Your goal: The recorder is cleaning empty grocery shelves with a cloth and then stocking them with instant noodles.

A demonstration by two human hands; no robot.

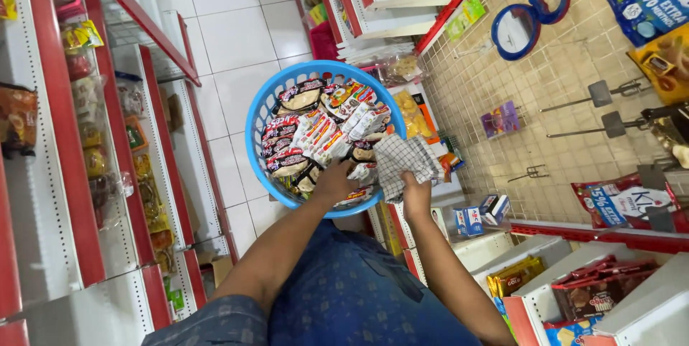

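- The left hand (334, 182) reaches into a round blue basket (252, 134), its fingers curled down among the snack packets (316, 134); whether it grips one of them I cannot tell.
- The right hand (415, 194) is closed on a checked cloth (405, 161), holding it bunched at the basket's right rim, partly over the packets there.
- The basket is held up between two rows of shop shelves, above the white tiled floor (240, 37), and it is heaped nearly to the rim with flat wrapped packets, some dark with round pictures, some white and red.
- Both forearms come up from the bottom edge of the view, over a blue patterned garment (352, 296).
- To the left, red-edged shelves (93, 174) carry bagged goods.
- To the right, a beige wire grid panel (531, 102) has bare hooks, two round blue-framed mirrors (517, 30) and hanging snack bags (653, 1) near its upper right corner.
- Below the panel, white shelves (646, 310) with red edges hold red and gold packets, and small blue-and-white boxes (477, 215) sit just beside the right forearm.
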